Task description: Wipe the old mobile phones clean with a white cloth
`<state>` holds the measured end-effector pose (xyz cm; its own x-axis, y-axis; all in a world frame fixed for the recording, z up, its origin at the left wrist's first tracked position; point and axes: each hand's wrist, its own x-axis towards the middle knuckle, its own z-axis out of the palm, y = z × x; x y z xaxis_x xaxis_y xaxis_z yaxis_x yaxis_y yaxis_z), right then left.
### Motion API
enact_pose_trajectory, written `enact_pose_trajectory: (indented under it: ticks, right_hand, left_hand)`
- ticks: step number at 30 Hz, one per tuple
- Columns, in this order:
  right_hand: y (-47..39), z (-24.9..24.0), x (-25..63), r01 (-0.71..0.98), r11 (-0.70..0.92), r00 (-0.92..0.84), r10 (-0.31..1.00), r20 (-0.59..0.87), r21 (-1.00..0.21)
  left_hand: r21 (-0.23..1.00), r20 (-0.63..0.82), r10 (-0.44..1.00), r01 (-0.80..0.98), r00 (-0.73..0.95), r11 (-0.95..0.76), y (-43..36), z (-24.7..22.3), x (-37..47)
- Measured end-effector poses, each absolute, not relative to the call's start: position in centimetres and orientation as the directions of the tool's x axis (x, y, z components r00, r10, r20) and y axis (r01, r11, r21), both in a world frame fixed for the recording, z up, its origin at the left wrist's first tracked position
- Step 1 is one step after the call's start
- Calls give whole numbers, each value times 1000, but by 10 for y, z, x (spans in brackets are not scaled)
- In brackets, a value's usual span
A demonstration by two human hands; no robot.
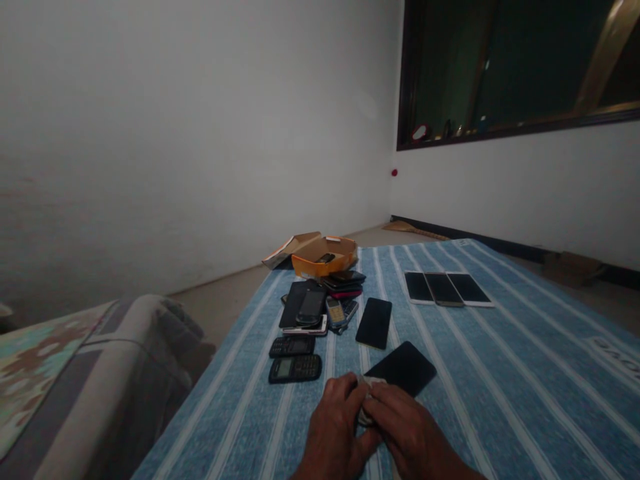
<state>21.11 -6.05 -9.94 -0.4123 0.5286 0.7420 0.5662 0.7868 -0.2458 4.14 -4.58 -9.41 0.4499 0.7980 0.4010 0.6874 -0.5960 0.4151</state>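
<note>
Both hands meet at the near middle of the striped cloth (pixel 425 440). My left hand (pixel 337 423) and my right hand (pixel 407 423) are closed around a small pale, crumpled piece (pixel 373 381); fingers hide most of it, and I cannot tell whether it is cloth or paper. Just beyond my right fingers lies a black smartphone (pixel 405 368), tilted on the cloth, its near end partly covered. Another dark smartphone (pixel 374 323) rests farther back. Left of my hands are two keypad phones, a near one (pixel 295 368) and one behind it (pixel 293 346).
A loose pile of phones (pixel 313 305) sits behind the keypad phones. Behind it stands an open orange box (pixel 325 267) with a phone inside. Three smartphones (pixel 443 289) lie side by side at the right. A draped bed or seat (pixel 130 360) is at the left.
</note>
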Motion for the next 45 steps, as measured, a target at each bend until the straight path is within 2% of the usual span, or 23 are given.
enact_pose_trajectory:
  ticks: [3, 6, 9, 12, 21, 25, 28, 30, 34, 37, 41, 45]
  right_hand:
    - [-59, -109, 211, 722, 685, -343, 477, 809, -97]
    - [-58, -115, 217, 874, 485, -279, 463, 841, 23]
    - [-58, -116, 225, 937, 338, -262, 520, 813, 86]
    - [-57, -119, 231, 946, 302, -279, 561, 779, 121]
    - [-54, -152, 216, 894, 428, -353, 489, 798, 133]
    - [-49, -167, 213, 862, 502, -359, 496, 790, 77]
    - [-47, -171, 213, 805, 592, -371, 450, 812, 39]
    - [-48, -170, 211, 758, 651, -361, 456, 814, -29]
    - [-56, -160, 201, 683, 692, -296, 556, 777, -235]
    - [-59, -154, 197, 630, 714, -290, 582, 760, -307]
    - [-51, -148, 207, 573, 777, -345, 519, 782, -262]
    - [-44, -137, 217, 537, 819, -373, 446, 813, -202]
  left_hand:
    - [407, 374, 806, 700, 459, -588, -46, -97, 40]
    - [382, 366, 798, 705, 478, -597, -45, -101, 37]
    - [350, 388, 776, 699, 497, -623, -44, -105, 33]
    - [315, 418, 746, 688, 518, -654, -43, -108, 30]
    - [217, 464, 702, 699, 540, -681, -40, -110, 32]
    - [196, 470, 697, 706, 541, -680, -38, -114, 31]
    - [206, 455, 713, 716, 533, -667, -39, -117, 30]
    - [212, 438, 719, 715, 540, -666, -39, -117, 29]
    - [203, 422, 718, 714, 554, -670, -36, -123, 26]
    - [178, 432, 703, 711, 565, -681, -30, -139, 25]
    - [117, 513, 673, 734, 532, -669, -24, -158, 25]
    - [54, 481, 642, 711, 597, -701, -24, -152, 22]
